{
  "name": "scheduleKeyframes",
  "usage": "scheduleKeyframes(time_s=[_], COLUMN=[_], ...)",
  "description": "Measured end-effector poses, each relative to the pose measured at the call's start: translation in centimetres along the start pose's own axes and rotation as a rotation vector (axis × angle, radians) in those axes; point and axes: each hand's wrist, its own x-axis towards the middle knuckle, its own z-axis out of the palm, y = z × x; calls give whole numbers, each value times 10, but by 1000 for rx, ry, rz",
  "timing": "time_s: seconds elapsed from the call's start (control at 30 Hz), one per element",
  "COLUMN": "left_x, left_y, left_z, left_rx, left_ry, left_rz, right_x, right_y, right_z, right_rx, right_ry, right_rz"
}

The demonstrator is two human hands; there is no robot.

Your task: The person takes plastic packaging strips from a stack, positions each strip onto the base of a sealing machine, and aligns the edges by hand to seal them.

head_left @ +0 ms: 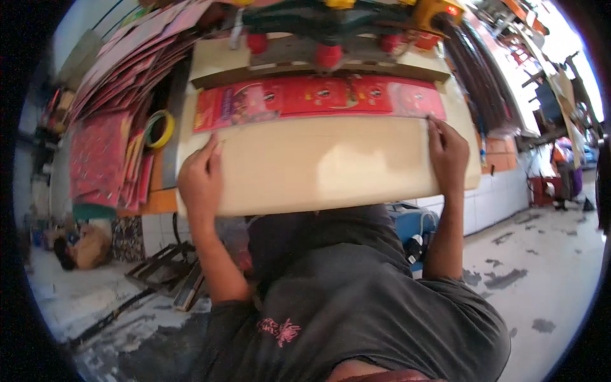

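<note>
A long red printed sheet (305,97) with pictures on it lies across the far part of a cream-coloured board (273,169). My left hand (201,175) is closed, its thumb and fingertips pinched at the sheet's near left corner. At the near right corner, my right hand (449,153) pinches the same sheet, with the other fingers curled in. Just beyond the sheet stands a machine (296,51) with a dark green frame and red round feet over a straight bar. The exact grip of the fingertips on the thin edge is small and partly blurred.
Stacks of red printed sheets (102,156) lie at the left, beside a yellow tape roll (160,129). Long dark brown bundles (487,76) stand at the right. A yellow box (439,14) with a lit red display sits on the machine. A blue case (410,223) is below the board.
</note>
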Motion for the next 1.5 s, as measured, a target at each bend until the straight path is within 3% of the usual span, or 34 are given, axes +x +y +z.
scheduleKeyframes(time_s=[0.7,0.8,0.9,0.97,1.0,1.17,1.5], left_x=[1,-1,-4,-3,-3,-1,0], left_y=[-2,9,6,-3,-3,1,2], left_z=[0,-6,-1,5,5,1,1], left_rx=[35,86,132,234,233,212,211], left_ry=[40,-66,25,212,212,15,-12], left_rz=[15,-97,-46,268,266,218,181], right_x=[1,1,2,2,2,2,2], right_y=[-5,-6,-10,-11,-11,-10,-8], right_z=[-5,-5,-8,-7,-8,-8,-7], right_rx=[-62,-50,-88,-86,-84,-59,-93], right_ry=[-18,-16,-48,-56,-61,-51,-65], right_rz=[-26,-24,17,25,35,20,42])
